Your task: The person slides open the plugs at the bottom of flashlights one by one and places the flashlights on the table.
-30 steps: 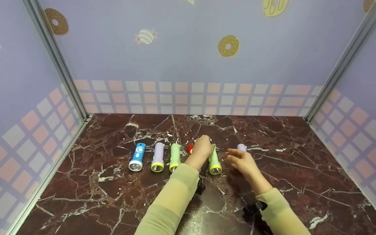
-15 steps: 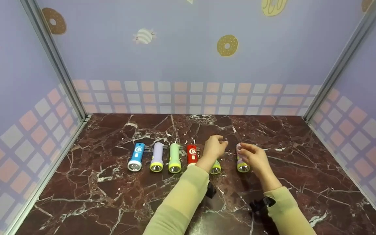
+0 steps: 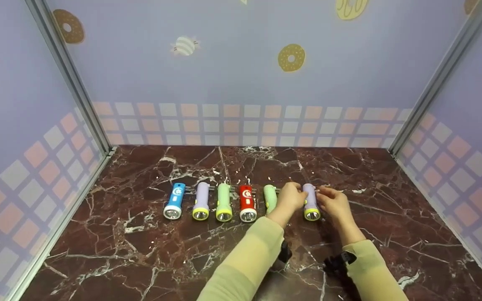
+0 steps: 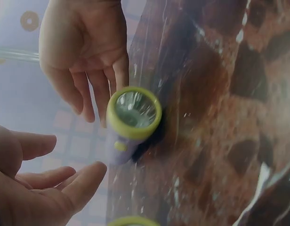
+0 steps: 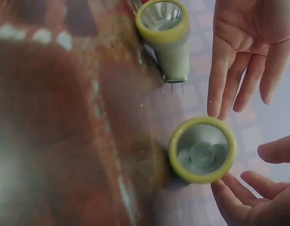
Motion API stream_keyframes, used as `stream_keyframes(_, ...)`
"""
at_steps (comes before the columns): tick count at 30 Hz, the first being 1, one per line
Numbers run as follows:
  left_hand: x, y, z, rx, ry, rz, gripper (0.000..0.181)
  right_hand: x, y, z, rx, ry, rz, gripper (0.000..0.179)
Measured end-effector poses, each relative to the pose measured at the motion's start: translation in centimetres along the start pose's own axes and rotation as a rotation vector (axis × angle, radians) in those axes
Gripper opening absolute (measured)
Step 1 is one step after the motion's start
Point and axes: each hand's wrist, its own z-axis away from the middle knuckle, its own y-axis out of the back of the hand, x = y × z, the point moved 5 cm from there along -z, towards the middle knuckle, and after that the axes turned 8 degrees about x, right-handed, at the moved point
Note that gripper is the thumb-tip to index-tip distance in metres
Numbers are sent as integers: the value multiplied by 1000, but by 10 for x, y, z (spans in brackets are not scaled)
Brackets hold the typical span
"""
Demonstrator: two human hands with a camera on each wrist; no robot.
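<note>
A light purple flashlight (image 3: pixel 310 198) with a yellow rim lies at the right end of a row, lens toward me. My left hand (image 3: pixel 290 198) is at its left side, fingers extended. On the other side is my right hand (image 3: pixel 334 203), its fingers loosely straight. The right wrist view shows the flashlight's yellow lens rim (image 5: pixel 202 181) between both sets of fingertips, which are right at its edges. Just left of my left hand lies a light green flashlight (image 3: pixel 270 195), its front end hidden by that hand; two metal prongs show at its tail in the right wrist view.
Farther left in the row lie a red flashlight (image 3: pixel 247 198), another light green flashlight (image 3: pixel 224 198), another purple flashlight (image 3: pixel 202 198) and a blue flashlight (image 3: pixel 176 198). They rest on a dark red marbled table (image 3: pixel 149 251). Patterned purple walls (image 3: pixel 241 83) enclose the back and sides.
My left hand has moved right, from over the red and green flashlights to the right-end purple one. My right hand has shifted right, uncovering that purple flashlight.
</note>
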Motion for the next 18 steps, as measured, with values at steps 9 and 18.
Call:
stream_keyframes(9,-7,-16,7,-31,90,-45,24,17,0,0,-78,-121,-5,52)
stream_keyframes(18,-11,-27,9,-54,118,-45,20,20,-3,-1,-105,-106,3,53)
